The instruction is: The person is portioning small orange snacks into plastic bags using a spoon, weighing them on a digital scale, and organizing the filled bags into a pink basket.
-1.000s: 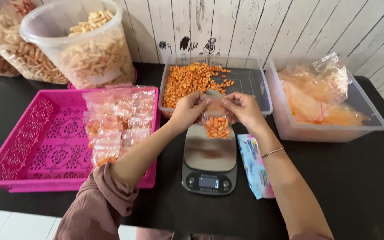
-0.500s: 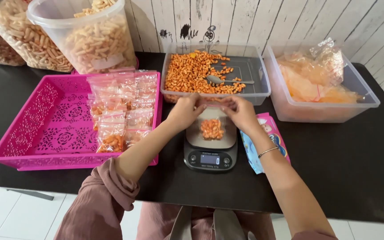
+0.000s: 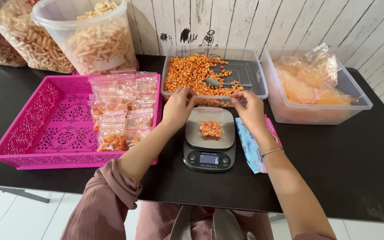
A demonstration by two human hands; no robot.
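Observation:
A small clear bag of orange snack pieces (image 3: 210, 128) lies flat on the steel plate of a digital kitchen scale (image 3: 209, 151). My left hand (image 3: 178, 106) hovers just left of the bag's top edge, fingers loosely apart, holding nothing. My right hand (image 3: 247, 108) is on the other side, above the scale's right corner, also free. Behind both hands stands a clear tub (image 3: 250, 75) of loose orange snack pieces with a metal spoon (image 3: 222, 82) in it.
A pink perforated tray (image 3: 45, 129) at left holds several filled small bags (image 3: 121, 111). A clear tub of empty plastic bags (image 3: 316, 84) stands at right. Large containers of pale stick snacks (image 3: 92, 35) are at the back left. A blue-pink packet (image 3: 252, 144) lies beside the scale.
Both hands lowered the small bag onto the scale, let go of it and drew apart. The camera view tilted down and back.

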